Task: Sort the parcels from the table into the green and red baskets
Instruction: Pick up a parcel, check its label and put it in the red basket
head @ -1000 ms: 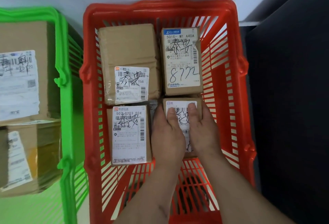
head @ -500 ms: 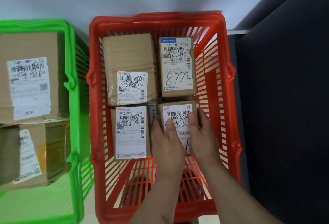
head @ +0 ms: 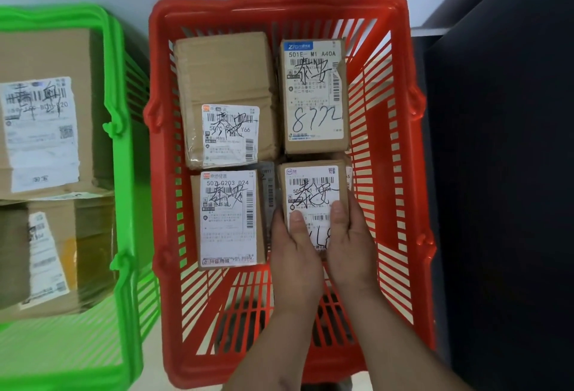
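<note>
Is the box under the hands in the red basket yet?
Yes. The parcel lies inside the red basket, beside three others.

Lighting: bright, even, diffuse; source not visible. Shadows: soft, faint. Glare: mild sheen on white labels. Sharpness: centre crisp; green basket [head: 122,154] at 9 o'clock blurred. Distortion: wide-angle bowing on red basket [head: 279,2] rim. 3 o'clock: dark, underexposed.

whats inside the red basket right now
Four taped cardboard parcels lie flat in the red basket, labels up, in two rows. The left hand and right hand cover part of the near right parcel. Anything beneath them is hidden.
</note>
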